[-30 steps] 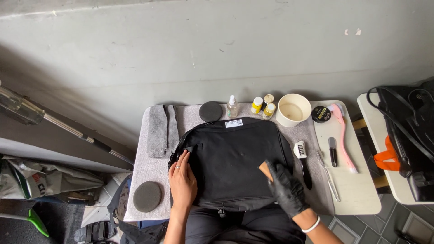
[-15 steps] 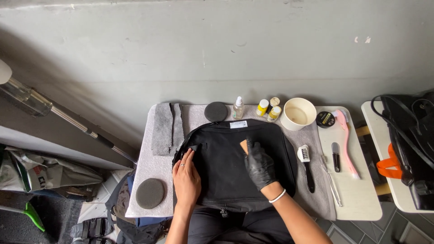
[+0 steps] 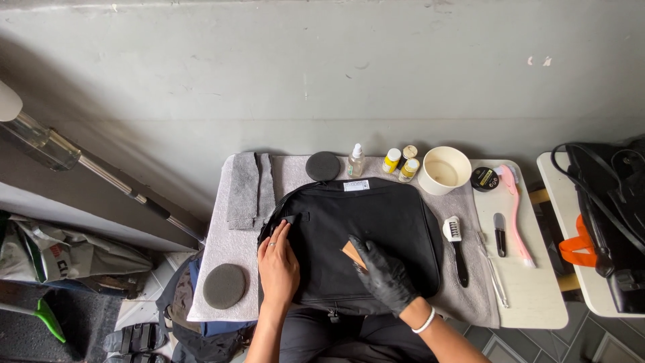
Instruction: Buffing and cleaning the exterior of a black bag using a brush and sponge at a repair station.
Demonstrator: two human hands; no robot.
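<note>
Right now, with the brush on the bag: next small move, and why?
Probably a short stroke of the brush toward the bag's upper right. The gloved right hand presses it at the panel's middle, the bare left hand lies flat on the left side bracing the bag, and the panel above and to the right lies open.

One camera only, worn on the head, looking almost straight down from well above the table (image 3: 537, 306). The view faces the grey wall (image 3: 322, 74) behind the table, which fills the upper half of the picture. The table sits low and slightly right of centre, seen whole except its near edge, where the wearer's forearms enter from the bottom. Left of the table the view takes in floor clutter and a slanting pole (image 3: 101, 175); right of the table, the corner of a second surface with a dark bag (image 3: 615, 215). Far enough that small items on the table stay small, near enough to tell their shapes
</note>
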